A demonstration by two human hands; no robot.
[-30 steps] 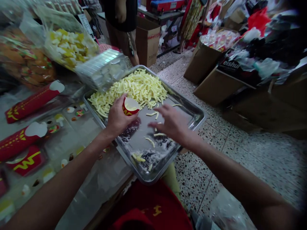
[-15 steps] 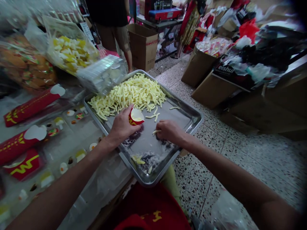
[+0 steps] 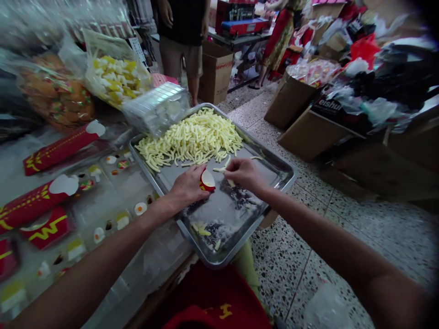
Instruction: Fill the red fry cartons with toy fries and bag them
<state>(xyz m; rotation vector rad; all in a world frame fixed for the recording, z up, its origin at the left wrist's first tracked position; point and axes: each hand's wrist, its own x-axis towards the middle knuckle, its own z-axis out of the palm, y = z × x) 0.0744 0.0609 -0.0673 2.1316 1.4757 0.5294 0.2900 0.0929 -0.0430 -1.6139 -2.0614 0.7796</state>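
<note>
My left hand (image 3: 188, 186) is wrapped round a small red paper fry carton (image 3: 207, 181), its pale inside tilted toward the right. My right hand (image 3: 245, 174) is closed in a pinch over the metal tray (image 3: 274, 175); a pale yellow french fry (image 3: 232, 183) pokes out below its fingers. Against the fingertips lies another loose fry (image 3: 219, 170). A big heap of fries (image 3: 202, 135) fills the far end of the tray. Crumbs and white powder coat the near end.
Red cartons (image 3: 60, 148) lie on the plastic-covered table at left. Behind them stand a bag of yellow-and-white pieces (image 3: 116, 77) and a clear plastic pack (image 3: 156, 107). Cardboard boxes (image 3: 318, 130) line the right side. A person (image 3: 181, 36) stands beyond the tray.
My right hand has moved up the tray, toward the loose fries near the heap. The left hand still grips the carton, now turned a little. The view has shifted slightly.
</note>
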